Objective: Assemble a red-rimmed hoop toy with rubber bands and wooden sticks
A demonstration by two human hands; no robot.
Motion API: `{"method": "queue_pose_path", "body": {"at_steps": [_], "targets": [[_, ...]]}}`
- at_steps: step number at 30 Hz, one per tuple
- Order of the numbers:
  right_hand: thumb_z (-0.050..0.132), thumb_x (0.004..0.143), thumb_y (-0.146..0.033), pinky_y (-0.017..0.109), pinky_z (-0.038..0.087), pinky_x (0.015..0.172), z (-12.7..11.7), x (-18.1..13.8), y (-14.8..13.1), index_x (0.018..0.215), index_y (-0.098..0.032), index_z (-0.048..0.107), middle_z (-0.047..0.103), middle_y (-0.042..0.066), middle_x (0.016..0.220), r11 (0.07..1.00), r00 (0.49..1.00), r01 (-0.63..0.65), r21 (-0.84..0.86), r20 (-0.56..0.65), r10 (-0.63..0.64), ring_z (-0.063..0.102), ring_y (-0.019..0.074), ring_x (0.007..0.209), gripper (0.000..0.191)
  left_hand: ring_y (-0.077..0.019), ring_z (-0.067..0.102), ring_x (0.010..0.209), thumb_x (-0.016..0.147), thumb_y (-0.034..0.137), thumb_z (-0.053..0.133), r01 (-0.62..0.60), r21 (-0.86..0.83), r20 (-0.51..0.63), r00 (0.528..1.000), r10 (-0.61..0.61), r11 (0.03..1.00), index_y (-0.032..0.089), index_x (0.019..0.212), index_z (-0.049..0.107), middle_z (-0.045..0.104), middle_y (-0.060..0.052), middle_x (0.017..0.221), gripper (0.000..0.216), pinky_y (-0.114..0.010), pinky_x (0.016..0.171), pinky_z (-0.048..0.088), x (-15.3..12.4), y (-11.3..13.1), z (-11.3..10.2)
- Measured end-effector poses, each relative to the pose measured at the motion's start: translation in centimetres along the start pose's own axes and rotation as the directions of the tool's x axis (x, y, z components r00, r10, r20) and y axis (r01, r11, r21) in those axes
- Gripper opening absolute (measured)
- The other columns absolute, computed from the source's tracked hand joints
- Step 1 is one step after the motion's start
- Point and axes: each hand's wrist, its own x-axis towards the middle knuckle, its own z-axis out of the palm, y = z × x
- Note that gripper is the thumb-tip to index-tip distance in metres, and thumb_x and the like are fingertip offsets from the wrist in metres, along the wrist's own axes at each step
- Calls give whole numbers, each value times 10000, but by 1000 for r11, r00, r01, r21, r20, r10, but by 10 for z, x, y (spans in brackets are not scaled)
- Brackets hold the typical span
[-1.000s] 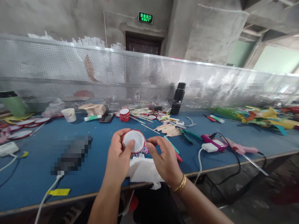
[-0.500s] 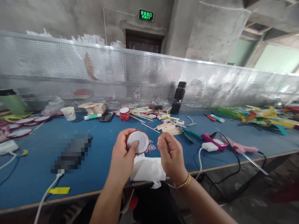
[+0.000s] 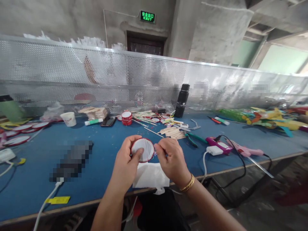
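Note:
My left hand (image 3: 126,163) grips a small round disc (image 3: 143,149), white in the middle with a red rim, thumb pressed on its face. My right hand (image 3: 171,158) is closed in a pinch against the disc's right edge; what its fingertips hold is too small to make out. Both hands hover above the near edge of the blue table (image 3: 96,154). A white cloth (image 3: 150,176) lies on the table under the hands.
Wooden sticks (image 3: 173,132), a red-and-white tape roll (image 3: 126,117), a black bottle (image 3: 182,100), a paper cup (image 3: 68,118), green pliers (image 3: 192,138), a pink glue gun (image 3: 244,150) and a white charger (image 3: 214,150) lie around. A perforated metal screen (image 3: 154,80) backs the table.
My right hand drew away from the disc, then came back to pinch at its right edge. The left hand kept hold of the disc.

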Motion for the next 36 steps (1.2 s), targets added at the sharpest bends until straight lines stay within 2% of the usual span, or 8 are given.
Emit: {"method": "queue_pose_path", "body": {"at_steps": [14,19,22,24,26,31,34,36], "targets": [[595,929,-99,292,457,659,-93,-50,-15,902,-212,665,615,9,768,945,980,-19,327,-180,82,585,150,740,136,-215,640,946,845,277,594,10,72,-85,996,-4,997,217,1191,582,668,-46,1063,352,-340,822,505,12,-17,-14],[685,876,-102,307,580,817,-133,-63,-10,1005,-259,713,746,12,875,970,997,69,232,24,-77,710,189,878,205,-197,632,881,843,275,602,-6,92,-88,996,14,996,222,1198,587,670,-44,1058,360,-324,778,503,13,-19,-16],[714,883,-179,225,586,662,-145,-67,-5,1072,-272,731,764,15,905,982,979,90,166,168,-118,726,160,771,211,-165,603,771,847,278,611,-4,95,-93,996,13,995,227,1218,581,667,-37,1035,376,-304,713,495,12,-19,-18],[708,902,-279,207,530,539,-146,-69,-2,872,-254,742,719,3,742,990,985,36,134,165,-58,672,140,619,52,-145,568,696,854,288,610,4,82,-90,996,3,997,235,1237,572,657,-24,998,389,-286,651,481,11,-18,-20],[645,944,-332,221,462,479,-142,-70,0,673,-229,668,615,-5,590,993,993,-47,107,115,35,580,127,519,290,-136,550,664,859,295,607,9,73,-85,996,-3,997,240,1255,562,649,-17,980,403,-273,613,467,9,-17,-20],[671,913,-270,290,494,631,-118,-64,3,883,-235,695,656,18,722,992,998,-56,113,43,52,606,169,678,51,-167,615,810,866,289,602,-2,69,-57,998,6,998,232,1272,566,664,-47,1085,412,-303,725,500,6,-9,-19],[639,937,-258,296,443,594,-101,-52,5,663,-220,599,551,-15,585,991,998,-62,116,17,60,526,144,587,279,-201,637,934,876,290,589,6,46,5,1000,-6,999,236,1261,581,666,-61,1144,388,-320,773,508,3,-4,-16],[629,948,-267,301,462,620,-88,-42,5,719,-219,644,613,-3,640,992,995,-98,81,3,98,560,145,615,234,-208,641,948,878,293,587,15,33,35,999,-17,999,236,1254,587,672,-66,1150,381,-320,765,510,1,-2,-13]]}}
